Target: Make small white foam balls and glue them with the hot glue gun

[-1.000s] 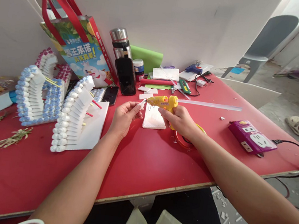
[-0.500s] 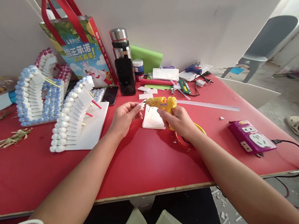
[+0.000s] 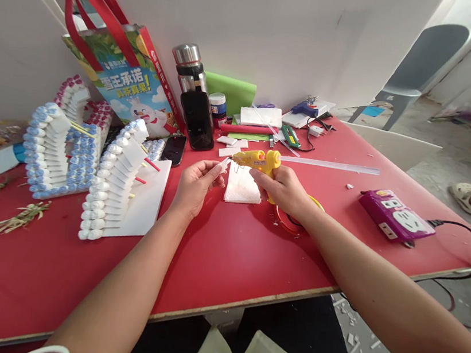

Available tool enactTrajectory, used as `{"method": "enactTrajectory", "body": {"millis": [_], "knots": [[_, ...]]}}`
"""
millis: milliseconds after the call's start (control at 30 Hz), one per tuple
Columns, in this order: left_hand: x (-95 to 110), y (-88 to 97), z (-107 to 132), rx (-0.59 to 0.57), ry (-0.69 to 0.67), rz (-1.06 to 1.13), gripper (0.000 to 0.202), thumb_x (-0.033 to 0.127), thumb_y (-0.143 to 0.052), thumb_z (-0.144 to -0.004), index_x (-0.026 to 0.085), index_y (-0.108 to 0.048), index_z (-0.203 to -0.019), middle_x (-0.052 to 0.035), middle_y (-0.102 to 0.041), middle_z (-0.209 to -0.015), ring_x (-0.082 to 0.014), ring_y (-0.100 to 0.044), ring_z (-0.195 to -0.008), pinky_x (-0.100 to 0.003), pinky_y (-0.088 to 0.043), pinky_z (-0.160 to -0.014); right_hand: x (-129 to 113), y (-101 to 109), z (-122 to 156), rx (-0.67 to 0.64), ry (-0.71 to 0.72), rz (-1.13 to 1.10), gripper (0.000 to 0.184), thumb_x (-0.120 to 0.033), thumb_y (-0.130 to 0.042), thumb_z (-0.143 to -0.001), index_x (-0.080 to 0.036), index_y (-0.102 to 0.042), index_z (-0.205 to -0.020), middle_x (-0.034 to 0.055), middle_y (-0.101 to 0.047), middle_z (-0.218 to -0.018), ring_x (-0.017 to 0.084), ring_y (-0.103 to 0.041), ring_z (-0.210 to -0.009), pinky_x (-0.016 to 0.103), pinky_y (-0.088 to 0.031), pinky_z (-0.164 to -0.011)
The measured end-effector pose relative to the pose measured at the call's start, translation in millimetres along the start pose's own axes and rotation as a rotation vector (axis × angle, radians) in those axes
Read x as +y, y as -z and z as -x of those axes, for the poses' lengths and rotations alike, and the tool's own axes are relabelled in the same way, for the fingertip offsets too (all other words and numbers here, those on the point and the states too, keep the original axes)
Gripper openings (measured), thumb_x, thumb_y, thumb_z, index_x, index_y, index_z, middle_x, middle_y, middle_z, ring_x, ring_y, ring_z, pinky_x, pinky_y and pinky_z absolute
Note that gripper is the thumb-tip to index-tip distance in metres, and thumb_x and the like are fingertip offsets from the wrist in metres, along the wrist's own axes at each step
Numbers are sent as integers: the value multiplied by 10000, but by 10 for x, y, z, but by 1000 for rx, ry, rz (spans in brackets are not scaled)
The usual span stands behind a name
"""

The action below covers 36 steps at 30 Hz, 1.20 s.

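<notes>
My right hand (image 3: 280, 187) is closed round the handle of a yellow hot glue gun (image 3: 255, 159), whose nozzle points left. A long clear glue stick (image 3: 332, 165) sticks out of its back end. My left hand (image 3: 199, 186) pinches a small white piece (image 3: 224, 163), partly covered by the fingers, right by the nozzle tip. Below the gun lies a folded white tissue (image 3: 242, 188) on the red table. Left of my left hand stands a curved fan of white pieces (image 3: 115, 184) edged with white cotton tips, on a white board (image 3: 148, 211).
A blue-tipped model (image 3: 53, 155) and a printed bag (image 3: 130, 84) stand at the left. A steel flask (image 3: 187, 57), a leaning phone (image 3: 196, 120) and a green cutter (image 3: 290, 136) are at the back. A purple power strip (image 3: 397, 215) with a black cord lies right.
The glue gun in my right hand has shifted slightly to the right, its nozzle drawing a little away from the white piece. My left hand stays almost still.
</notes>
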<state>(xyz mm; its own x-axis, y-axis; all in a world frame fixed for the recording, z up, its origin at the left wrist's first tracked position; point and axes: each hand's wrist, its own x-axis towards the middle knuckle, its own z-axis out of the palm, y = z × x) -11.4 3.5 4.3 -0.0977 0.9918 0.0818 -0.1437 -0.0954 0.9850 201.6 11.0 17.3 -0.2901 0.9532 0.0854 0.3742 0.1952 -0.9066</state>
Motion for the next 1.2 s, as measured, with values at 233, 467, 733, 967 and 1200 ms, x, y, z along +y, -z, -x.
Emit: {"method": "enactTrajectory", "body": {"millis": [233,467,733,967,1200], "knots": [[-18,21,-15,17,0,2,280,334,-815,-729,141,-696,-892,-15,-639,-698,-110,-591,-617,-271,-517,-672,15,-11,8,-17,10,-15,528,-574,-536,-901,-176,-511,-555,17,-565,-521,107,-471,-485,268,-388,-541],[-38,25,-32,22,-8,25,273,321,-820,-727,138,-701,-889,-12,-635,-712,-103,-588,-616,-263,-515,-658,-35,-31,40,-46,17,22,526,-587,-546,-889,-179,-491,-562,-5,-512,-511,93,-414,-472,269,-326,-505],[-30,24,-31,21,-6,31,264,313,-826,-718,140,-707,-878,-13,-636,-719,-106,-594,-622,-262,-514,-654,15,-13,4,-18,-13,-11,551,-600,-539,-889,-174,-512,-541,20,-558,-506,112,-482,-486,269,-389,-541],[-40,21,-31,11,8,32,288,330,-829,-714,134,-703,-882,-19,-643,-709,-106,-593,-617,-261,-512,-663,-22,-6,14,-15,-8,-9,529,-581,-552,-888,-179,-500,-548,8,-538,-501,102,-450,-472,269,-372,-525],[-7,36,-32,-15,75,126,242,284,-822,-727,132,-700,-871,-41,-658,-820,-101,-599,-676,-255,-529,-676,66,5,-45,-7,48,-141,523,-538,-547,-914,-178,-509,-536,17,-548,-494,109,-486,-497,268,-412,-563]]}}
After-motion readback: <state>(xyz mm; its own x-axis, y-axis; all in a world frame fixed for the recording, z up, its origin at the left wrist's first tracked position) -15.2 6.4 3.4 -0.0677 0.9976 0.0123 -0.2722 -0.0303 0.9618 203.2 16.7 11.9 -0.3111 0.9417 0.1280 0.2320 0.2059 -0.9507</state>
